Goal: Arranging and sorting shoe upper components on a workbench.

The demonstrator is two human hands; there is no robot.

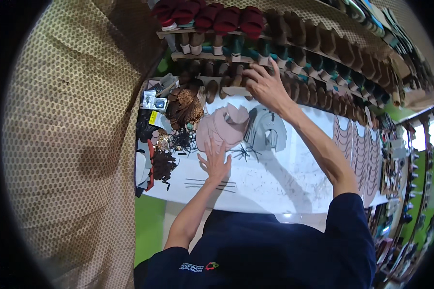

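My left hand [214, 160] is open, fingers spread, its fingertips over the lower edge of a stack of pink curved shoe-upper pieces [217, 130]. My right hand [265, 86] is raised at the back of the table, its fingers apart and partly bent, with nothing visible in them. A pale oval piece [235, 90] is just left of its fingers. Between the hands, beside the pink stack, sit grey curved pieces [267, 127]. Thin black strips [246, 153] lie in a loose bunch in front of them. More dark strips [210, 185] lie roughly parallel by my left wrist.
Brown scraps [184, 106], packets [154, 101] and dark strips crowd the table's left end. Pinkish curved-edged pieces [352, 149] lie at its right. Shelves behind bear shoe lasts [318, 41] and red slippers [226, 19]. A patterned curtain [77, 144] hangs left.
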